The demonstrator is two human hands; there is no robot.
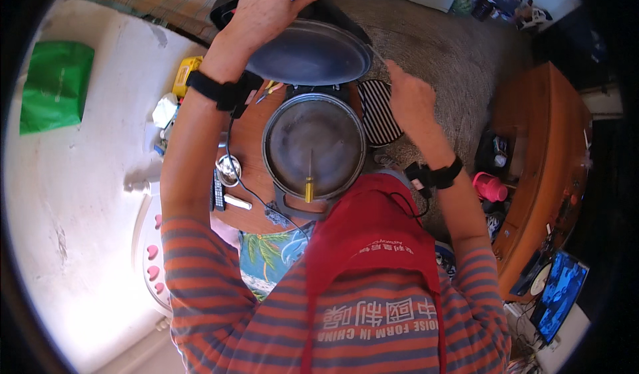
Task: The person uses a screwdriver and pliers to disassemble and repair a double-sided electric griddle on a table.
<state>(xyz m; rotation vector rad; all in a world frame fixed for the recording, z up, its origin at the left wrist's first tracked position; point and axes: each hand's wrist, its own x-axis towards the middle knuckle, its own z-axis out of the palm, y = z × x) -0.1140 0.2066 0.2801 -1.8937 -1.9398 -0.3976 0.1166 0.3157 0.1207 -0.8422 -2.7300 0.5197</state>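
A round electric griddle [293,124] stands open on the table, its dark lid [309,51] raised on the hinge at the far side. My left hand [269,8] reaches over the lid's top and is closed on its upper edge; some fingertips are hidden behind it. My right hand [413,98] is right of the lid, fingers curled around a thin rod [378,54] pointing toward the lid's right rim. The rod's handle is hidden in the hand. In the pan lies a screwdriver [309,189] with a yellow handle, its shaft pointing away from me.
Pliers [269,92] lie on the wooden table [256,134] left of the hinge. A metal bowl [228,170], a remote control [217,191] and a dark cable [249,189] are further left. A striped round seat [381,111] stands right, a wooden cabinet [532,174] beyond.
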